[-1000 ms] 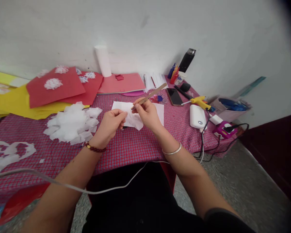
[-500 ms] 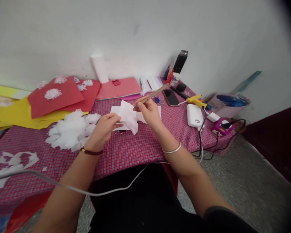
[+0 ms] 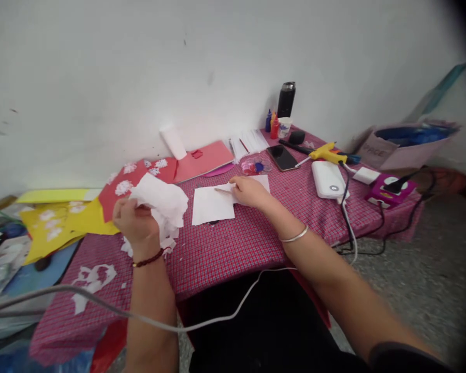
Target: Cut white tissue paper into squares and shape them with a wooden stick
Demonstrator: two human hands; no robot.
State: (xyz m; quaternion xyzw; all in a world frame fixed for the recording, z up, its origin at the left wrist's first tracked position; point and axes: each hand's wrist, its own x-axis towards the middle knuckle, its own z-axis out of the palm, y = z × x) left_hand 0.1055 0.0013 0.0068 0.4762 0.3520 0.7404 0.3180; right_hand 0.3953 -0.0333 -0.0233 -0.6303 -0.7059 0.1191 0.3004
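Note:
My left hand is closed on a crumpled piece of thin white paper, raised over a pile of white tissue that it mostly hides. Near the middle of the table, my right hand grips a thin wooden stick, whose tip lies over a flat white sheet. Part of another white sheet shows behind the right hand. A small dark object peeks out under the flat sheet's front edge.
On the checked tablecloth are a phone, a yellow glue gun, a white power bank and a purple socket block. Red sheets lie at the back. A white cable hangs across the front.
My left hand has moved left with the crumpled paper, away from the flat sheet. The stick, upright-slanted before, now points left, low over the sheet. The view has shifted.

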